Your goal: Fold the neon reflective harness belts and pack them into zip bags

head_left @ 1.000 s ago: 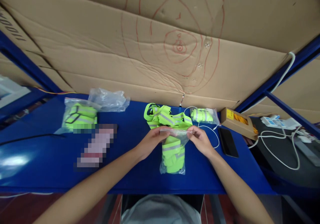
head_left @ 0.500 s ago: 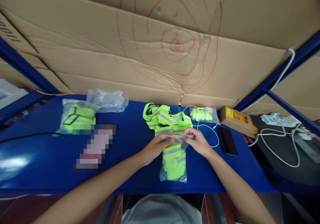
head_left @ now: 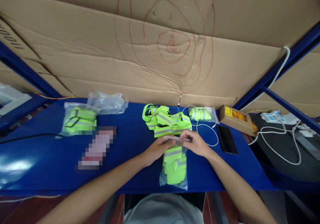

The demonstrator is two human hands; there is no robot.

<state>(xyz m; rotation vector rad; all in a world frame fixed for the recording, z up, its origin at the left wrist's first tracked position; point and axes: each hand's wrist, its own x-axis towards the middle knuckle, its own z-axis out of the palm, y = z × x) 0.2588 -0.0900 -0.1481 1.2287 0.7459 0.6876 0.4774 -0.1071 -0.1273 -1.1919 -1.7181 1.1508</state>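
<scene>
A clear plastic bag [head_left: 174, 167] holding folded neon-green reflective straps lies on the blue table [head_left: 130, 164], its bottom end towards me. My left hand [head_left: 158, 148] pinches the bag's top edge from the left. My right hand [head_left: 195, 143] pinches the same edge from the right, fingers pressed together. Just beyond my hands sits a loose pile of neon-green straps [head_left: 165, 122].
A small bagged strap [head_left: 202, 114], white cable [head_left: 207, 130], black phone [head_left: 227, 139] and cardboard box [head_left: 237, 119] lie to the right. At left are a filled bag [head_left: 80, 120] and empty clear bags [head_left: 107, 102]. Cardboard sheets [head_left: 160, 50] back the table.
My two hands have drawn closer together along the bag's top edge, which now looks pressed flat. The bag has slid slightly towards me.
</scene>
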